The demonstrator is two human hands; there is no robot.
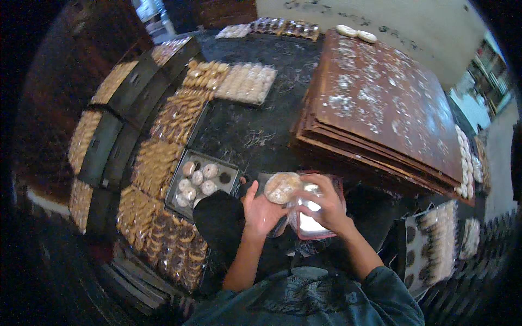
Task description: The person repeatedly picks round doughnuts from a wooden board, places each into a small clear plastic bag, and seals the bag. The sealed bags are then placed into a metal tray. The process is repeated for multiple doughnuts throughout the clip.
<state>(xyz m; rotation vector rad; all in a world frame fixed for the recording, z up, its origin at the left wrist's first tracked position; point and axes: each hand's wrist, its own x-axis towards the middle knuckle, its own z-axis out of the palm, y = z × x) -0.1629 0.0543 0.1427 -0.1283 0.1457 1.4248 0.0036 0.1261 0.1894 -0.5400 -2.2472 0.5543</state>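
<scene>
A round, flour-dusted bun (282, 188) rests over the fingers of my left hand (261, 214), whose palm faces up with the thumb out to the side. The fingers under the bun are hidden. At the bun's right edge, my right hand (328, 205) is curled, with the film of a clear plastic bag (292, 218) at its fingertips. Blur hides the exact contact there. Beneath my right hand lies a red-edged pack (316, 228) with a bright white surface, partly covered by the hand.
A metal tray (173, 197) holds several powdered buns on my left, beside rows of packed pastries (157, 167). Dark metal boxes (102, 150) stand beyond them. Floury brown boards (379, 98) are stacked ahead right. Another tray of packed goods (436, 244) is low right.
</scene>
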